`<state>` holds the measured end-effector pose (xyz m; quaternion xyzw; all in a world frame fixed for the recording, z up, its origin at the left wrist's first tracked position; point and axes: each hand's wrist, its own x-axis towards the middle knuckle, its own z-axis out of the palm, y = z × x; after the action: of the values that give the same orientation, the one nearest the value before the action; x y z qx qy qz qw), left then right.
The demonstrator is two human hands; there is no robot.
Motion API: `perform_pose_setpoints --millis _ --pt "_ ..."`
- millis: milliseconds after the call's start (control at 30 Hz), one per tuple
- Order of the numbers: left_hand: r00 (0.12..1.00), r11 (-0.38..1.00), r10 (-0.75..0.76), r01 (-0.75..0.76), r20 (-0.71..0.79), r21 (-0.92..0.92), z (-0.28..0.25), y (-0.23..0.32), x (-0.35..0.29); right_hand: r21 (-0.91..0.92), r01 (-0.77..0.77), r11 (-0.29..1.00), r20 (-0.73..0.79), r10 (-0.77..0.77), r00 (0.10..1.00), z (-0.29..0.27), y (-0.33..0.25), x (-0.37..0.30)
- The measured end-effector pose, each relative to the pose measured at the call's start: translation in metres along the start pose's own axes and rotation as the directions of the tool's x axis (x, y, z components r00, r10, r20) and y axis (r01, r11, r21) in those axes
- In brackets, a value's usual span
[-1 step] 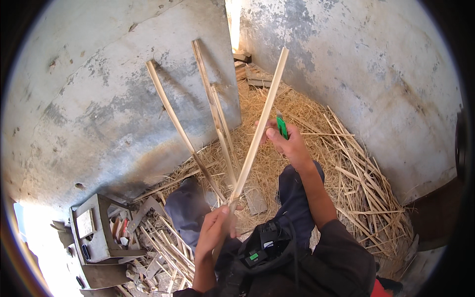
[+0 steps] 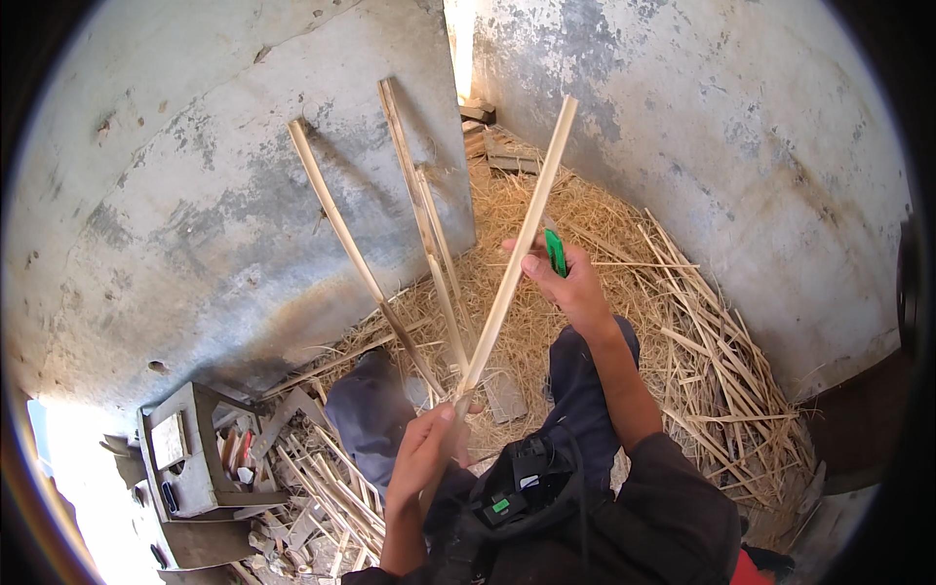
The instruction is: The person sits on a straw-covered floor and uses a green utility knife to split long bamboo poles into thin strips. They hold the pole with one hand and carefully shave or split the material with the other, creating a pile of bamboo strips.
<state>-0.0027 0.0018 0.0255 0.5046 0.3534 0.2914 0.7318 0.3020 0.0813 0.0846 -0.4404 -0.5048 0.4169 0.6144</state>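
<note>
the long, narrow, pale wooden strip (image 2: 531, 212) is slanting upward in front of the person, its lower end sitting in the left hand (image 2: 424, 450), which is grasping it. the right hand (image 2: 577, 283) is pinching its upper half while also gripping a slim green-handled cutter (image 2: 556, 253). that shared grip is risking a slip: the blade could be nicking fingers or gouging the wood. splinters could be pricking the left palm if the strip slides. beyond, brown-and-pale wooden strips (image 2: 335, 210) are leaning against the wall (image 2: 224, 195), possibly toppling if knocked.
</note>
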Motion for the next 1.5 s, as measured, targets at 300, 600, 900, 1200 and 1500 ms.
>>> perform_pose_setpoints --millis 300,600,900,1200,1500 --pt "0.972 0.968 0.215 -0.199 -0.096 0.153 0.023 0.013 0.008 0.011 0.026 1.000 -0.151 -0.024 0.988 0.010 -0.002 -0.006" --pt "0.965 0.967 0.230 -0.212 -0.128 0.140 0.023 0.017 0.021 0.036 0.164 0.986 -0.160 -0.156 0.975 0.020 -0.006 -0.011" --pt "0.964 0.980 0.200 -0.197 -0.176 0.034 0.031 0.046 0.012 -0.482 0.516 0.709 0.236 -0.462 0.855 0.012 0.019 -0.038" --pt "0.968 0.981 0.172 -0.185 -0.184 -0.055 0.041 0.056 0.010 -0.529 0.651 0.544 0.377 -0.537 0.755 0.026 0.016 -0.047" --pt "0.913 0.951 0.280 -0.221 -0.297 0.215 0.047 0.054 0.012 -0.521 0.663 0.538 0.391 -0.541 0.745 0.029 0.015 -0.049"
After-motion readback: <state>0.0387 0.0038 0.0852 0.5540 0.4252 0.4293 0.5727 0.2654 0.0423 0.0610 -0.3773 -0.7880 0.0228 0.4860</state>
